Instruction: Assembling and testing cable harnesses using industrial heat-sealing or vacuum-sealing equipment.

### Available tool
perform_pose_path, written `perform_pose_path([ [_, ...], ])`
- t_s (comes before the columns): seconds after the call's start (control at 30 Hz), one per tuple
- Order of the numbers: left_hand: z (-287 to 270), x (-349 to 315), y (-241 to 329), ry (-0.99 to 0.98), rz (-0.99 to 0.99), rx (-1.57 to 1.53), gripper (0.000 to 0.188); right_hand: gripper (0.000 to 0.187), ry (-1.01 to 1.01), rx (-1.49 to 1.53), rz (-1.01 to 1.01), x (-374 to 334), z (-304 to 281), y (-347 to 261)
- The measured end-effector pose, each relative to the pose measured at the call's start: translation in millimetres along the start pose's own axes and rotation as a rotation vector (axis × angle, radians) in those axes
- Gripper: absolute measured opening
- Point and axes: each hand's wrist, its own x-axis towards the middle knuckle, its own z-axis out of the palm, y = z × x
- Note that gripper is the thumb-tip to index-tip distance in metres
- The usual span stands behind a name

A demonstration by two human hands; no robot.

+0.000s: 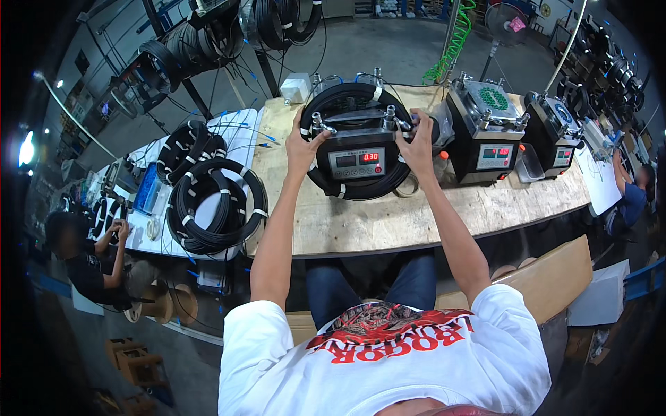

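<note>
A coil of black cable (350, 190) with white ties rings the black machine (326, 144) on the wooden bench. Its lower part passes in front of the machine's lower face; its upper part lies beyond the machine's top edge. My left hand (302, 148) grips the coil's left side, thumb pointing inward near a metal post. On the right side, my right hand (417, 147) grips it likewise, thumb beside another metal post. The lit display panel (356, 163) faces me inside the ring. How far the fingers wrap behind the coil is hidden.
Two similar machines (494, 132) (555, 132) stand right on the plywood bench (333, 232). More black cable coils (255, 187) lie on the white table at left. A seated person (90, 256) works there; another (628, 197) sits far right. An orange-capped bottle (441, 165) stands nearby.
</note>
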Motion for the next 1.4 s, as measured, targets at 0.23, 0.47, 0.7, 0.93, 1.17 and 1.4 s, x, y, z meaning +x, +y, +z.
perform_pose_path([
  [0.23, 4.8, 1.2, 9.5, -0.027, -0.081, -0.143, 0.099, 0.063, -0.087, -0.151, 0.052, 6.9, 5.0, -17.0],
  [0.47, 1.7, 0.2, 14.7, -0.010, -0.028, -0.156, 0.099, 0.061, -0.188, -0.291, 0.040, -0.2, 24.6, -34.0],
  [0.7, 5.6, -2.3, 0.9, 0.069, 0.043, -0.095, 0.094, 0.044, -0.245, -0.255, -0.094, 47.9, 11.9, -36.3],
  [0.93, 6.0, -3.5, 4.9, 0.051, -0.007, -0.167, 0.089, 0.030, -0.772, -0.149, -0.146, 185.1, 78.7, 7.2],
  [1.17, 10.0, -1.6, 6.7, 0.058, 0.001, -0.262, 0.087, 0.034, -1.135, -0.518, -0.111, 204.3, 135.7, 29.0],
  [1.4, 9.6, -2.8, 5.1, 0.057, -0.031, -0.300, 0.087, 0.031, -1.214, -0.486, -0.176, 207.7, 140.9, 26.5],
])
